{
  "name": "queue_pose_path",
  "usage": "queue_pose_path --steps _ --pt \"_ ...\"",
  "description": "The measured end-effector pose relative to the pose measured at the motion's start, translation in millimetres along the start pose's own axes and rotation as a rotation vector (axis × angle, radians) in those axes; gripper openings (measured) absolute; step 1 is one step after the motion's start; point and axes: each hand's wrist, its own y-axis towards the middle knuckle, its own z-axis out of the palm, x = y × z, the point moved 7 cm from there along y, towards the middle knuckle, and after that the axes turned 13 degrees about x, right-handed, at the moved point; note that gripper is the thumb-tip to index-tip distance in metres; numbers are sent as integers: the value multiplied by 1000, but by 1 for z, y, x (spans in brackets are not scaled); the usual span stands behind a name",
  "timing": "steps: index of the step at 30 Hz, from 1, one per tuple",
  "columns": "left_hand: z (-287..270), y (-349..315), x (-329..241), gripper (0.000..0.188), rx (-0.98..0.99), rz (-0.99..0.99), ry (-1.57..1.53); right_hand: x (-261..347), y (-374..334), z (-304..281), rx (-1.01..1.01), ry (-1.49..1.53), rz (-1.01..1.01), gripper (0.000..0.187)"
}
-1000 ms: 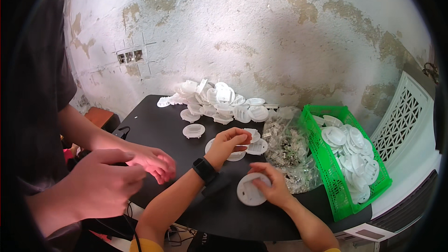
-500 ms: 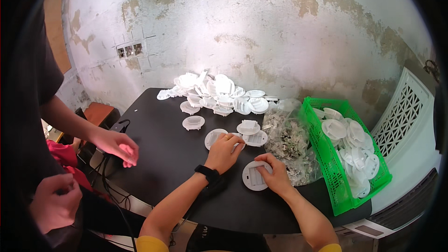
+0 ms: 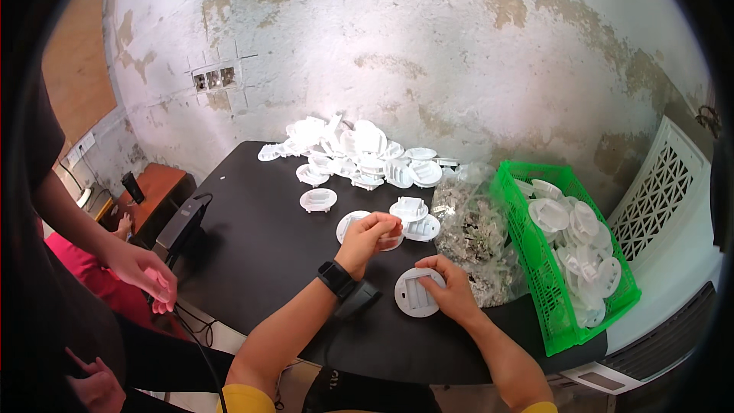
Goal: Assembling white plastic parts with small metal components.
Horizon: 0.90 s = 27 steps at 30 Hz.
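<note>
My right hand [image 3: 451, 284] grips the edge of a round white plastic cover [image 3: 413, 296], thumb on top, over the table's near side. The cover shows rectangular recesses and lies roughly flat. My left hand [image 3: 368, 239], with a black watch on its wrist, is raised just left of the cover, fingertips pinched together. Whatever is between those fingertips is too small to make out. Behind it lie more round white covers: one partly hidden under the hand, and two overlapping [image 3: 419, 228] to its right. A single cover [image 3: 318, 199] lies farther back.
Past these, white covers are heaped [image 3: 359, 151] by the wall. Clear plastic bags of small metal parts [image 3: 470, 222] sit beside a green basket [image 3: 535, 275] of covers. A dark object [image 3: 358, 302] lies below my left wrist. At left stands another person, one hand [image 3: 149, 277] near the table.
My left hand has lifted slightly off the covers, fingers still pinched. My right hand holds the same cover almost in place. The other person has drawn back to the left.
</note>
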Motion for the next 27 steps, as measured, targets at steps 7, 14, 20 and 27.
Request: queue_pose_path --steps 7,14,20,27 --pt "-22 0 34 17 -48 -87 45 1 0 -1 19 -6 -6 24" --pt "-3 0 16 17 -11 101 727 122 2 37 510 -594 -108 70" --pt "45 -2 -13 13 -44 159 1191 147 14 89 856 -929 -35 75" --pt "40 -2 -23 14 12 118 813 159 19 59 719 -729 12 60"
